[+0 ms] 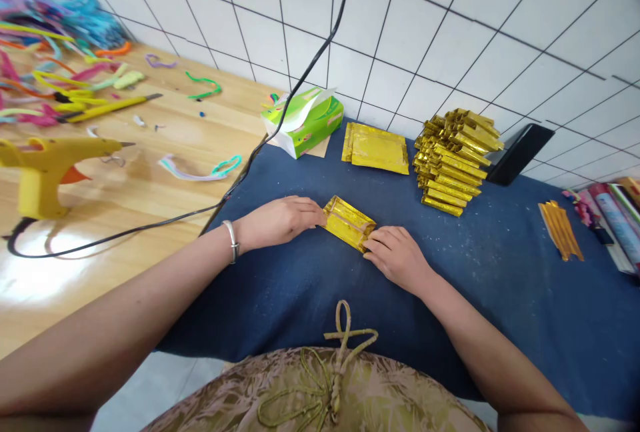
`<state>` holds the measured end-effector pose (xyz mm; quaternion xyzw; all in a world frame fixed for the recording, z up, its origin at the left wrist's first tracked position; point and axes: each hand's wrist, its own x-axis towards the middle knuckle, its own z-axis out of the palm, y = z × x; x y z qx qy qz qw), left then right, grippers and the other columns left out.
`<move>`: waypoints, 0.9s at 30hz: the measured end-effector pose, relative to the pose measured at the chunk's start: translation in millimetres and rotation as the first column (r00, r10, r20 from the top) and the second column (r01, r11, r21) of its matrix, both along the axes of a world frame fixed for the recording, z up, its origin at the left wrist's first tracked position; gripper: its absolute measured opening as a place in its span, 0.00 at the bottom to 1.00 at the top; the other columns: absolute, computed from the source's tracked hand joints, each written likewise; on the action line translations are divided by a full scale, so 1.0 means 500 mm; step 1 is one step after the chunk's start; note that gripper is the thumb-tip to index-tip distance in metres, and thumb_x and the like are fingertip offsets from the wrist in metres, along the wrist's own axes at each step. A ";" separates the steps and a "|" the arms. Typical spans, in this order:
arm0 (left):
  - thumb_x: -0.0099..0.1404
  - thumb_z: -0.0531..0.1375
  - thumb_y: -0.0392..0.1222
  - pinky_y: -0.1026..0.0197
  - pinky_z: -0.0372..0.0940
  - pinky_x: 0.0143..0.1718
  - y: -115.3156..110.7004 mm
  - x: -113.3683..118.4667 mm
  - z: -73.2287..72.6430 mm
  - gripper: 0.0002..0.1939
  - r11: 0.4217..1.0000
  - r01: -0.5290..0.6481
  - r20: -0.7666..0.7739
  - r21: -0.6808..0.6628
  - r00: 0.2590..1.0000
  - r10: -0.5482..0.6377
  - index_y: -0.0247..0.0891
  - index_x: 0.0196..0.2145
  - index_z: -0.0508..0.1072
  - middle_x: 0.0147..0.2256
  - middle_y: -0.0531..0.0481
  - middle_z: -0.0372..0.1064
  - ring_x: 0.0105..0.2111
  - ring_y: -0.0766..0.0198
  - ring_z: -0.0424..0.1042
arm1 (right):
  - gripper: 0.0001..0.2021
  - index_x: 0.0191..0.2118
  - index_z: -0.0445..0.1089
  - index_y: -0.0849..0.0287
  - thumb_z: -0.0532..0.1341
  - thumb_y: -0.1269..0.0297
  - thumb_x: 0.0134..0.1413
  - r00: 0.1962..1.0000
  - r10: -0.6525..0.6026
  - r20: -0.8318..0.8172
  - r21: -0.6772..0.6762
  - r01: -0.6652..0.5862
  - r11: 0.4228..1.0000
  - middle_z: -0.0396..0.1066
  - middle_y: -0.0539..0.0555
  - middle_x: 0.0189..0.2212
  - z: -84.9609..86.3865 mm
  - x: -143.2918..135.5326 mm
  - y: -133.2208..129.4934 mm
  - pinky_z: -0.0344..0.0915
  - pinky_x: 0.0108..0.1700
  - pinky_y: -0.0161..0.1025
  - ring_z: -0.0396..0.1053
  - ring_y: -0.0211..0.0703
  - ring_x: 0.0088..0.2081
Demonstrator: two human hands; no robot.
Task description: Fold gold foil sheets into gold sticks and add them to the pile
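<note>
A small gold foil piece [349,223] with folded edges lies tilted on the dark blue cloth [300,285]. My left hand [295,219], with a silver bracelet at the wrist, has its fingers pressed together on the piece's left end. At the right end, the curled fingers of my right hand [397,255] grip the near corner. Beyond the hands lie flat gold foil sheets [377,147], and to their right rises a stack of folded gold strips [453,162].
A green tissue box [317,122] stands near the tiled wall. A black phone [521,154] leans beside the stack. Orange-gold strips [561,230] and books [617,222] are at right. On the wood at left are a yellow glue gun [47,169], its black cable and colourful pipe cleaners [55,65].
</note>
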<state>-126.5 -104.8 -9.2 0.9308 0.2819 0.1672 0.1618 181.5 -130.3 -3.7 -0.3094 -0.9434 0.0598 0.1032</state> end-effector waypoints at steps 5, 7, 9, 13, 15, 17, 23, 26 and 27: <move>0.68 0.50 0.35 0.57 0.64 0.50 -0.008 0.007 0.004 0.14 1.000 -0.003 0.047 -0.011 0.999 0.003 0.38 0.47 0.71 0.42 0.45 0.72 0.47 0.62 0.66 | 0.12 0.43 0.69 0.55 0.58 0.55 0.57 0.999 -0.014 -0.038 -0.064 0.012 0.998 0.70 0.56 0.42 0.002 0.002 0.011 0.59 0.45 0.46 0.62 0.48 0.47; 0.68 0.51 0.36 0.57 0.65 0.49 -0.009 0.009 0.004 0.13 1.000 -0.005 0.066 -0.010 0.998 0.005 0.38 0.45 0.72 0.40 0.45 0.73 0.46 0.62 0.67 | 0.11 0.42 0.69 0.56 0.57 0.57 0.58 0.999 -0.008 -0.040 -0.047 0.006 0.999 0.70 0.56 0.41 0.002 0.003 0.011 0.59 0.45 0.46 0.63 0.47 0.46; 0.68 0.51 0.36 0.58 0.65 0.48 -0.009 0.009 0.004 0.12 1.000 0.002 0.074 0.000 0.997 -0.002 0.37 0.45 0.72 0.40 0.45 0.73 0.45 0.63 0.68 | 0.10 0.42 0.69 0.56 0.56 0.60 0.59 0.999 0.006 -0.035 -0.010 -0.006 1.000 0.70 0.56 0.40 0.001 0.004 0.009 0.58 0.46 0.46 0.63 0.47 0.46; 0.68 0.50 0.34 0.58 0.65 0.48 -0.011 0.008 0.005 0.13 0.998 0.008 0.026 0.065 1.000 -0.010 0.36 0.46 0.70 0.40 0.44 0.72 0.46 0.62 0.68 | 0.08 0.42 0.69 0.57 0.55 0.65 0.60 0.998 0.025 -0.064 0.042 -0.022 0.999 0.71 0.55 0.40 -0.007 0.008 0.003 0.58 0.47 0.46 0.64 0.47 0.46; 0.68 0.49 0.33 0.57 0.65 0.48 -0.014 0.009 0.003 0.14 0.995 0.001 -0.008 0.104 1.000 0.000 0.36 0.47 0.70 0.41 0.44 0.72 0.45 0.62 0.68 | 0.08 0.41 0.69 0.57 0.54 0.67 0.60 0.994 0.001 -0.110 0.036 0.003 0.999 0.72 0.55 0.40 -0.011 0.009 0.001 0.59 0.46 0.45 0.65 0.46 0.45; 0.68 0.48 0.33 0.58 0.65 0.47 -0.018 0.012 0.000 0.14 0.993 -0.027 -0.005 0.118 1.000 0.028 0.36 0.47 0.69 0.41 0.44 0.72 0.43 0.63 0.69 | 0.07 0.40 0.69 0.57 0.55 0.67 0.59 0.984 -0.057 -0.169 0.005 0.059 0.998 0.72 0.54 0.39 -0.015 0.007 -0.001 0.59 0.46 0.45 0.65 0.45 0.45; 0.68 0.49 0.38 0.61 0.67 0.43 -0.030 0.026 -0.015 0.12 0.980 -0.191 0.088 0.063 0.979 0.185 0.36 0.44 0.70 0.38 0.45 0.72 0.39 0.64 0.71 | 0.07 0.31 0.69 0.56 0.55 0.70 0.56 0.919 -0.263 -0.293 -0.155 0.225 0.962 0.71 0.52 0.34 -0.018 -0.011 0.000 0.60 0.46 0.45 0.65 0.43 0.42; 0.68 0.50 0.40 0.61 0.67 0.44 -0.034 0.029 -0.016 0.11 0.974 -0.227 0.093 -0.004 0.970 0.227 0.37 0.43 0.70 0.40 0.46 0.71 0.40 0.64 0.71 | 0.07 0.29 0.69 0.56 0.56 0.71 0.54 0.901 -0.317 -0.295 -0.199 0.267 0.943 0.71 0.51 0.32 -0.017 -0.018 0.001 0.59 0.46 0.45 0.65 0.43 0.41; 0.68 0.51 0.40 0.61 0.67 0.44 -0.036 0.029 -0.016 0.11 0.972 -0.235 0.094 -0.022 0.967 0.236 0.38 0.43 0.70 0.40 0.46 0.71 0.40 0.64 0.71 | 0.06 0.29 0.68 0.56 0.56 0.71 0.54 0.898 -0.327 -0.293 -0.206 0.275 0.939 0.70 0.51 0.32 -0.017 -0.019 0.001 0.59 0.46 0.45 0.65 0.43 0.41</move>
